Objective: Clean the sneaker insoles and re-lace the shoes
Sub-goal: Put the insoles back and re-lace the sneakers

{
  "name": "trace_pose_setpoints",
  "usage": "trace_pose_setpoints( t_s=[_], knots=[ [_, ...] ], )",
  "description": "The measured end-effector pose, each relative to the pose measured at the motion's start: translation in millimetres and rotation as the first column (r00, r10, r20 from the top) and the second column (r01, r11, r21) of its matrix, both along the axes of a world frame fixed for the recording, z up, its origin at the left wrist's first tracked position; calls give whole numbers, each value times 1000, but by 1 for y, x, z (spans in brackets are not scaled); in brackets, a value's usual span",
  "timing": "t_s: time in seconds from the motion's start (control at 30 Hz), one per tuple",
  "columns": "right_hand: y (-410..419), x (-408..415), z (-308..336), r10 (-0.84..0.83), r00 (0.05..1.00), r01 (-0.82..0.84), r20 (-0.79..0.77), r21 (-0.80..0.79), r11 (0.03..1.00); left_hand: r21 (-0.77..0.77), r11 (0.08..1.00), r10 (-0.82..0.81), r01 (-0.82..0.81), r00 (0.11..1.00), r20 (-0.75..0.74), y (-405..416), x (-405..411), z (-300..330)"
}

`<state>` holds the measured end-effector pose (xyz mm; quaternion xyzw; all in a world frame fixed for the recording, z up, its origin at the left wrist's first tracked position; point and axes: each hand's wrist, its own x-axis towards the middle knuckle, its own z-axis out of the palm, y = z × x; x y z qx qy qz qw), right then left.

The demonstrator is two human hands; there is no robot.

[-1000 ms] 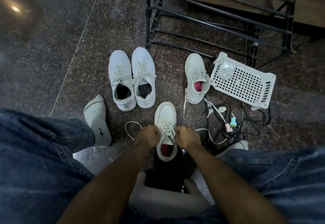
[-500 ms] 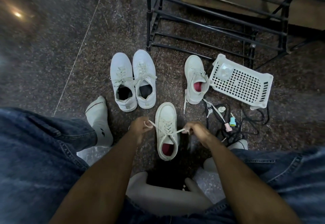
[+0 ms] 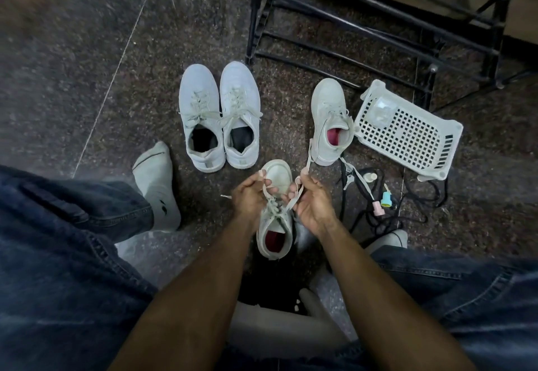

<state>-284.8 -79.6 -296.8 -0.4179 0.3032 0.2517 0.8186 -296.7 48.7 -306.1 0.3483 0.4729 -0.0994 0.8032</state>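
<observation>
Crossing above the sneaker [image 3: 275,225], the lace [image 3: 292,200] is pinched closed by each hand, left [image 3: 251,196] and right [image 3: 313,204]; toe points away, hands equally near.

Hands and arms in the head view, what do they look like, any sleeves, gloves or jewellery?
Both forearms are bare up to the frame edge; no sleeves show. The left hand and right hand wear no gloves, and no rings, watch or bracelets are visible. Fingernails look short and pale. Below the arms, blue denim jeans with visible seams, and a white sock with a small dark logo.
</observation>
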Motion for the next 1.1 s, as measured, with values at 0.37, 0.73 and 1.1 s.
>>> trace_pose_setpoints(
  t_s=[0.37, 0.73, 1.1],
  knots=[
    [-19, -4, -11, -240, 962, 181, -130, -353, 918, 207, 871, -433, 446, 895, -107, -2, -8, -24],
    [9, 19, 34, -172, 966, 163, -193, -59, 985, 620, 144, -932, 771, 316, -177, -16, -19, -20],
    [-5, -17, 0, 551, 834, -381, -29, -753, 537, 374, 538, -780, 755, 615, -119, -13, -12, -22]
  ],
)
